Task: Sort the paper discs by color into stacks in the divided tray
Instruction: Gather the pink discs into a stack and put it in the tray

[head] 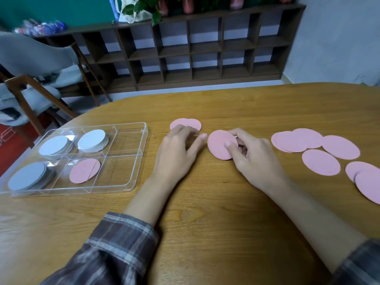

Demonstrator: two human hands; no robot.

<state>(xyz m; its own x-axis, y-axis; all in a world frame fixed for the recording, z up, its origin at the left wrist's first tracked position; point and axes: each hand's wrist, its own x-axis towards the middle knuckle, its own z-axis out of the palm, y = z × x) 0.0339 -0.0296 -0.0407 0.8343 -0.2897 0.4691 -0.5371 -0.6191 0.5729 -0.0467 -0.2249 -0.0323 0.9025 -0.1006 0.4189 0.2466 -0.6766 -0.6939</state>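
A clear divided tray [131, 182] lies at the left of the wooden table. Three of its compartments hold stacks of pale grey-white discs [93, 140], and one holds pink discs [84, 170]. My right hand [253, 157] pinches a small stack of pink discs [219, 144] at the table's middle, thumb on top. My left hand [176, 153] rests just left of that stack, its fingers lying on two overlapping pink discs [189, 123]. Several more loose pink discs [320, 161] lie spread at the right.
The tray's right-hand compartments [121, 171] hold nothing. A grey chair with wooden legs [37, 79] stands beyond the table's left edge. A dark cubby shelf [195, 54] lines the far wall.
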